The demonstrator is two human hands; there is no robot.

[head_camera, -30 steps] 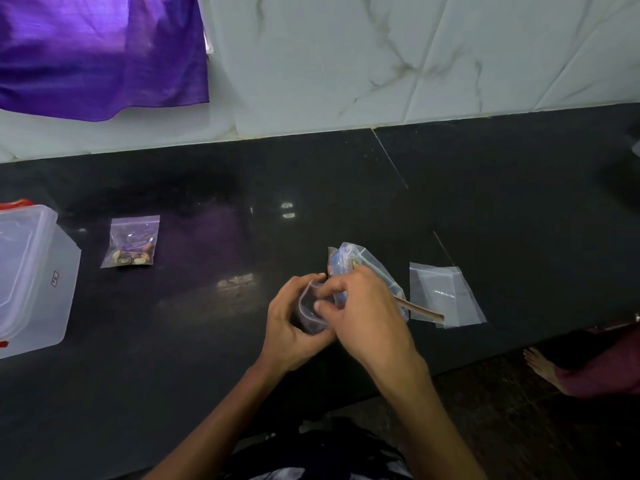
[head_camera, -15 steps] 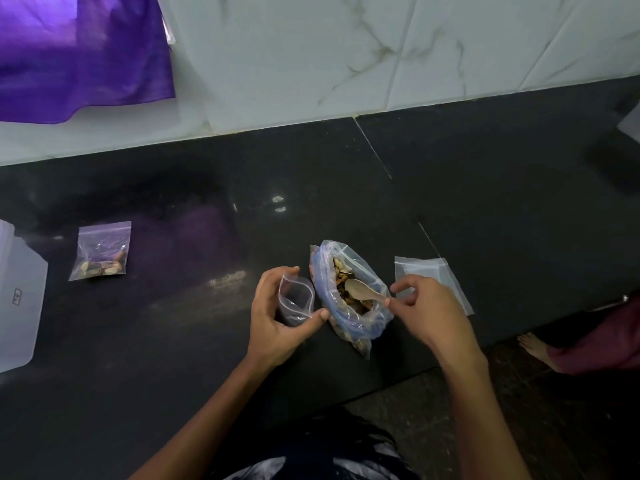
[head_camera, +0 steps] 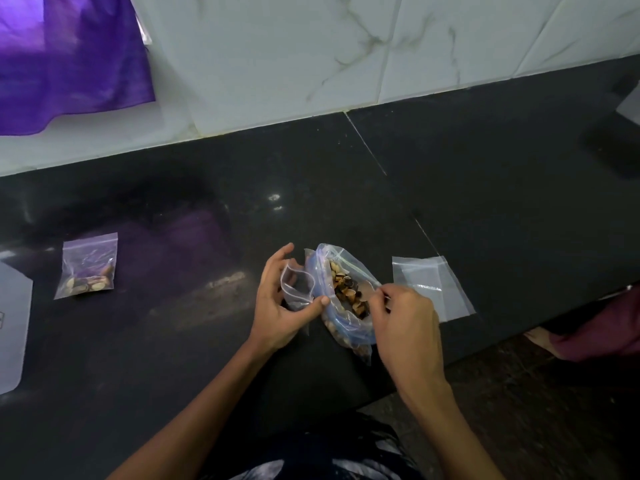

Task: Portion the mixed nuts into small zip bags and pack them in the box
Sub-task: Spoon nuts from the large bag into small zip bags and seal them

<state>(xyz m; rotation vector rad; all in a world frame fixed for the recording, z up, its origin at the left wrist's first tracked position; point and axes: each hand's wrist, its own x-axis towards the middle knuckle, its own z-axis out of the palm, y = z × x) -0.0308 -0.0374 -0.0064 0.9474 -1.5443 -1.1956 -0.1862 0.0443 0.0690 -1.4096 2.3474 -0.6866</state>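
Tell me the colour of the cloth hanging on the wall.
Purple cloth, clearest in the head view.

no readable text, small mark on plastic box [head_camera: 10,327] too blurred

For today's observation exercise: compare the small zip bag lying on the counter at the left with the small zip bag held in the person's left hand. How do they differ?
1. The bag on the counter holds a portion of nuts; the held bag looks empty.
2. The bag on the counter lies flat and untouched; the held bag is gripped by the left hand.
3. The held bag's mouth gapes open beside the big nut bag; the counter bag's mouth looks flat.

Both are small, clear zip bags.
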